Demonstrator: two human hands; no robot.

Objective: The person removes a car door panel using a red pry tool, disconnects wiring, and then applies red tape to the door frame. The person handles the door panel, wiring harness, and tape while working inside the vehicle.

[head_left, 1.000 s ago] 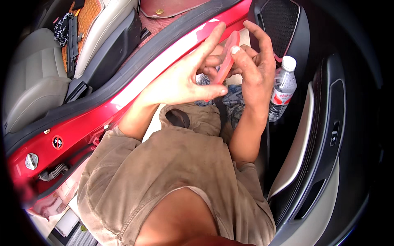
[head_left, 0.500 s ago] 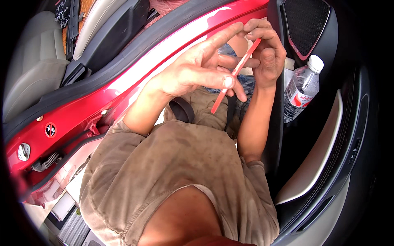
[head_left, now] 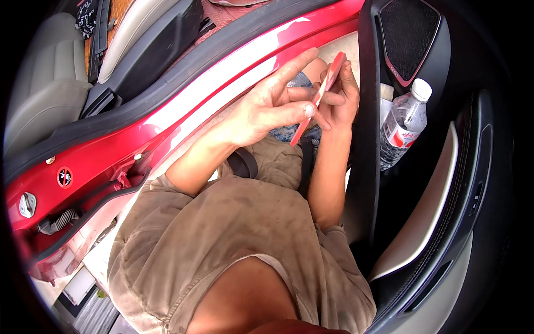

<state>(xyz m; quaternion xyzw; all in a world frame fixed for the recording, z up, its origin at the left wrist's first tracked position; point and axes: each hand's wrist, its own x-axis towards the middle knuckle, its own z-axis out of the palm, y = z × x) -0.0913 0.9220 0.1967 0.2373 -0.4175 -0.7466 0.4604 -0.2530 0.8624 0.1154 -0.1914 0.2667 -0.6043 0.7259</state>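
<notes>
A flat, narrow red strip [head_left: 301, 128] is tilted between my two hands, its top end to the upper right. My left hand [head_left: 272, 106] holds it, the thumb laid across its middle and some fingers behind it, while the index finger sticks out above. My right hand [head_left: 342, 103] is closed around the strip's upper part, its fingers partly hidden behind it. Both hands are above my lap, beside the red door sill of a car.
A plastic bottle [head_left: 401, 131] with a white cap stands in the black door panel [head_left: 431, 211] at my right, below a speaker grille [head_left: 401, 39]. The red sill [head_left: 100, 161] with its rubber seal runs along my left, and a grey seat [head_left: 41, 103] is beyond it.
The strip has turned to a narrower, more edge-on angle since a second ago. My right hand's fingers, raised earlier, have come down and curled behind the strip, and that hand has shifted slightly left.
</notes>
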